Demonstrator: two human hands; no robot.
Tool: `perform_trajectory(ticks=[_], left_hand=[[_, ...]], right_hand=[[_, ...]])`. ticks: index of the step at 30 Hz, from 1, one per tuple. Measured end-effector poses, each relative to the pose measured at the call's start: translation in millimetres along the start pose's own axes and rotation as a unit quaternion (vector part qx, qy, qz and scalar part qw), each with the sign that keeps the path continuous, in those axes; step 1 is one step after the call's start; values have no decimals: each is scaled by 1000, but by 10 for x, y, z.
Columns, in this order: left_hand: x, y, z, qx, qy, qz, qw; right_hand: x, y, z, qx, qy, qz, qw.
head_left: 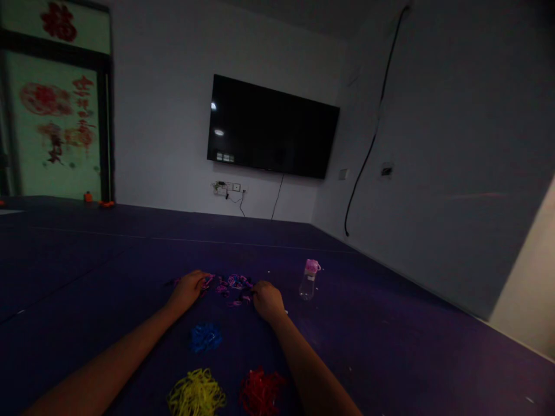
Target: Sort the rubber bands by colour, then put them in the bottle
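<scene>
A loose spread of small pink, purple and dark bands lies on the dark purple floor between my two hands. At its left side my left hand is closed, fingers curled down among pink pieces. More pink and dark bits show just left of that hand. My right hand is closed at the spread's right edge, its fingertips against the bands. What either hand pinches is too small and dim to make out. Nearer to me sit a blue heap of bands, a yellow heap of bands and a red heap of bands.
A clear bottle with a pink lid stands right of my right hand. The dark purple floor runs to the walls, with small pale scraps on it. A television and a hanging black cable are on the walls.
</scene>
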State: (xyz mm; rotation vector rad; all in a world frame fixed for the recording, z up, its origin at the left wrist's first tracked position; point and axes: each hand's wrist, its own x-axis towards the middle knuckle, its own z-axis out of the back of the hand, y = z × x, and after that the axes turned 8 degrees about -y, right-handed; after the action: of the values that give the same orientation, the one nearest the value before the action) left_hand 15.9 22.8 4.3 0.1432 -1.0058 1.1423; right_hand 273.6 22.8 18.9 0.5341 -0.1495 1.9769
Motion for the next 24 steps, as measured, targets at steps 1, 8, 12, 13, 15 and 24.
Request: perform_trajectory(ticks=[1, 8, 12, 13, 15, 24], left_hand=[[0, 4, -9, -1, 3, -1, 1000], [1, 16, -25, -6, 30, 3, 1000], [-8, 2, -7, -8, 22, -1, 1000], [-10, 0, -4, -8, 20, -4, 1000], [-12, 1, -2, -10, 15, -9, 1000], [2, 0, -29, -17, 28, -15, 999]], right_hand=[[2, -1, -1, -1, -2, -3, 1000], [3, -3, 3, 1, -1, -2, 1000], [3, -16, -16, 1, -6, 1, 1000], [5, -20, -24, 1, -7, 1, 1000], [10, -26, -39, -2, -7, 3, 1000], [-1, -19, -18, 0, -7, 1, 1000]])
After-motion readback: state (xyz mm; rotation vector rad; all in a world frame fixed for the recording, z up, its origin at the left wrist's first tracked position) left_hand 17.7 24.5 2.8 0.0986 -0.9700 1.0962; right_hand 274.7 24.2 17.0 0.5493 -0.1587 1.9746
